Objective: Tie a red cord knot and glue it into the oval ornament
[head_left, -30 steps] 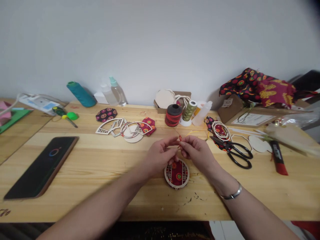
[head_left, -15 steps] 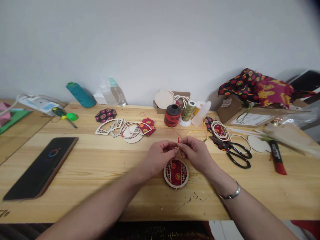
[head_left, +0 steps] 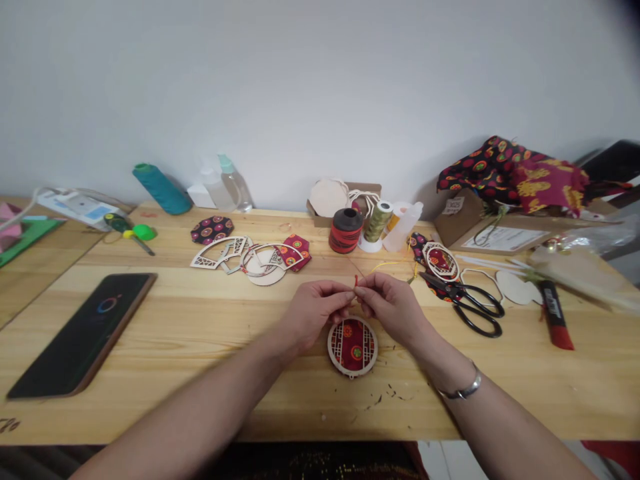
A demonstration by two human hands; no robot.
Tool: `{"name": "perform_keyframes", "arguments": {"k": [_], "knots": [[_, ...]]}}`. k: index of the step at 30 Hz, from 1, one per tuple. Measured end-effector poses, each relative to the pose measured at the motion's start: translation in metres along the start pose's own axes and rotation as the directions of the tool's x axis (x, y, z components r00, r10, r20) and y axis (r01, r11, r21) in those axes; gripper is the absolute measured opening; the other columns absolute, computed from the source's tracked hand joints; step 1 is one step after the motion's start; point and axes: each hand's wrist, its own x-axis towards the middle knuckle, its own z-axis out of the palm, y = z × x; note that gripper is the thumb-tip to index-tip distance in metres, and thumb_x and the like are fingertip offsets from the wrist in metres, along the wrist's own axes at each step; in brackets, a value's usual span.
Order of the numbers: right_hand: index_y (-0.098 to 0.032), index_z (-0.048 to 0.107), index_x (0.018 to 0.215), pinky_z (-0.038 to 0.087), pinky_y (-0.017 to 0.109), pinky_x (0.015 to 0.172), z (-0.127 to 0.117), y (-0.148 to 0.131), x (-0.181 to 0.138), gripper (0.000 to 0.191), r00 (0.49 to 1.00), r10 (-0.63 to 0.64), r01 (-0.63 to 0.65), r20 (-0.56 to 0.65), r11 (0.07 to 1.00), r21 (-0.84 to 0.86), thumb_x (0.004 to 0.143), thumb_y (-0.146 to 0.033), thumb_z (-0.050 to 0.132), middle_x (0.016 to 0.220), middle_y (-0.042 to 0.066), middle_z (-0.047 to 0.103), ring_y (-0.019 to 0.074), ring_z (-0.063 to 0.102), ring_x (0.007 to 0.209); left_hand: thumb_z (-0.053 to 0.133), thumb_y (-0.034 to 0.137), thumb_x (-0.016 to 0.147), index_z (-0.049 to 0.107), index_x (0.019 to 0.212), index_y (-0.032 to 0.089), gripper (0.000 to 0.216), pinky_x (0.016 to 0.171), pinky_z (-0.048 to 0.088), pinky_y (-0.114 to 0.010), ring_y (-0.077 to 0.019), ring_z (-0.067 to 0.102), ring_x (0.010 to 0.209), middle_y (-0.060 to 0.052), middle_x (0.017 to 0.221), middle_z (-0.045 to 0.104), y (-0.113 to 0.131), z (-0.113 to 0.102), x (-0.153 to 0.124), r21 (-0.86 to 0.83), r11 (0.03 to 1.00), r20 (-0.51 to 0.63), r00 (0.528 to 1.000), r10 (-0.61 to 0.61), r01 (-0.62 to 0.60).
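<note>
Between my two hands, a short end of red cord (head_left: 356, 280) pokes up. My left hand (head_left: 320, 305) pinches it with thumb and forefinger. My right hand (head_left: 393, 300) closes on it from the other side, fingertips nearly touching the left ones. Just below them, a round wooden lattice ornament (head_left: 352, 348) backed with dark red patterned fabric lies flat on the table. Its top edge is partly hidden by my hands. Behind the hands stands a spool of red cord (head_left: 345, 231) with a black core.
Black-handled scissors (head_left: 477, 307) and a black-and-red tube (head_left: 556, 317) lie at the right. Wooden frames (head_left: 220, 253) and fabric pieces sit left of centre. A phone (head_left: 85, 337) lies at the left. Green thread (head_left: 378, 222) and a cardboard box (head_left: 500, 237) stand at the back.
My left fingers have shifted slightly and straightened along the pinch on the cord. The ornament and the things around it stay where they were.
</note>
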Motion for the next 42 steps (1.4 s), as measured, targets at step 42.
{"name": "perform_keyframes", "arguments": {"k": [42], "knots": [[-0.016, 0.065, 0.070, 0.040, 0.023, 0.051, -0.010, -0.007, -0.004, 0.017, 0.989, -0.139, 0.117, -0.048, 0.943, -0.311, 0.077, -0.030, 0.061, 0.062, 0.001, 0.065, 0.0112, 0.051, 0.053, 0.073, 0.027, 0.063, 0.068, 0.067, 0.012, 0.016, 0.043, 0.023, -0.020, -0.0046, 0.037, 0.044, 0.002, 0.052, 0.055, 0.008, -0.001, -0.001, 0.022, 0.999, -0.108, 0.993, 0.048, -0.046]]}}
